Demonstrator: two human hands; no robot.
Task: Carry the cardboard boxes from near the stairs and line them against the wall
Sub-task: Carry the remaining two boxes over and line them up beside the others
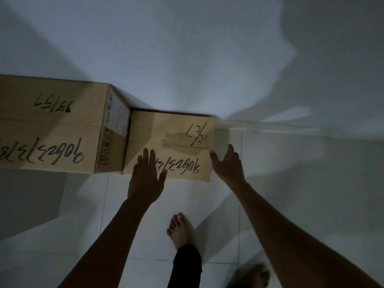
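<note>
A small cardboard box [176, 132] with black handwritten numbers on its top sits on the floor against the white wall [187, 59]. A taller, larger cardboard box [52, 125] stands directly to its left, touching it. My left hand [145, 175] lies flat on the small box's top near the front left edge, fingers spread. My right hand [227, 165] rests against the box's right front corner, fingers apart. Neither hand grips the box.
White tiled floor [291, 183] stretches to the right of the small box along the wall. My bare feet [180, 229] stand on the tiles just behind the box. The room is dim, with shadows on the wall.
</note>
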